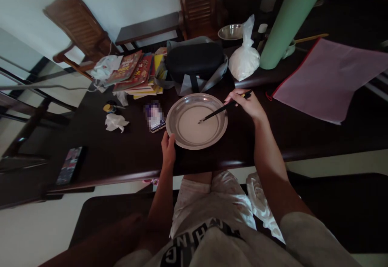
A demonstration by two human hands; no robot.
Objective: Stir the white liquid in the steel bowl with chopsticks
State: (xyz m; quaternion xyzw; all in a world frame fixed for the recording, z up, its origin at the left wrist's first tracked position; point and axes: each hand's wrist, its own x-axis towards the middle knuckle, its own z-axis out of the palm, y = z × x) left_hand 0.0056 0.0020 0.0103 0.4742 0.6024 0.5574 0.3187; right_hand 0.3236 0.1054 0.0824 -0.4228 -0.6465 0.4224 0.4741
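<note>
A wide, round metal basin [224,127] stands near the table's front edge, with a cloudy whitish liquid [194,131] inside. My left hand [168,147] grips its near-left rim, the thumb on the outer edge and some fingers hidden. Over the right side of the basin, my right hand [245,102] is closed around dark chopsticks [216,112]. They slant down to the left, and their tips reach the liquid near the middle. Behind the basin sits a knotted clear plastic bag of white powder [244,62].
Left of the basin lie a lit phone [155,116], crumpled tissue [116,122] and another phone [70,165]. Books [133,70] and a black case [194,58] line the back. A tall green flask [292,24] and a pinkish folder [330,81] occupy the right.
</note>
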